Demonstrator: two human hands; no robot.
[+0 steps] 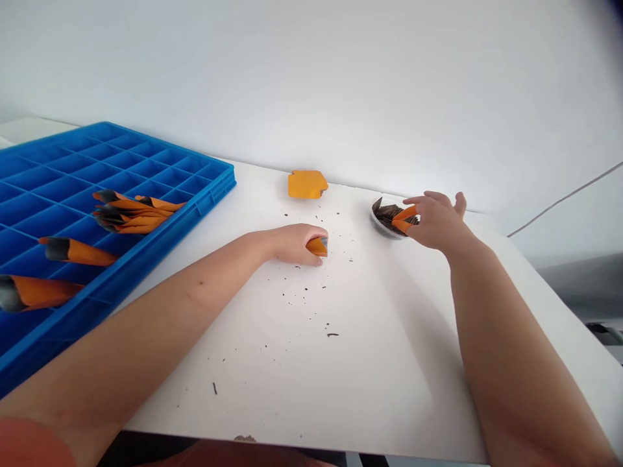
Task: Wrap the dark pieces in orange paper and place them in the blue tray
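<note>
My left hand rests on the white table, fingers closed around a small orange paper piece. Over at the right, my right hand reaches into a small shallow dish of dark shreds at the table's far edge. Its orange-tipped fingers pinch in the shreds; what they hold is not clear. A stack of orange paper sheets lies flat near the wall between the hands.
A blue gridded tray lies at the left, holding several orange paper cones with dark ends. Dark crumbs are scattered over the table. A white wall stands behind. A thin cable runs at the right.
</note>
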